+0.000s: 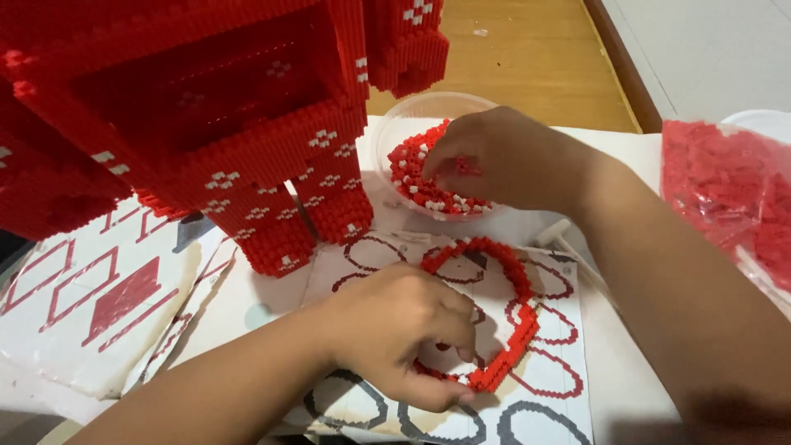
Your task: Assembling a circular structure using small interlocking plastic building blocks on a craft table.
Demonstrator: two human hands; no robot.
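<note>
Big red brick model (206, 124) upper left, cut off by frame edges. Right hand (503, 156) upper centre, fingertips buried in clear bowl (395, 124) of red and white bricks (412, 177), grip hidden, can't tell. Left hand (404, 330) lower centre, narrow grip pinching lower edge of red brick ring (515, 280) lying on printed pattern sheet (560, 395) on tabletop; bag of red bricks (725, 189) right, cropped

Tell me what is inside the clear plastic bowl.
The clear bowl holds small red and white bricks. The right hand reaches in, covering the bowl's middle and whatever its fingertips touch.
</note>
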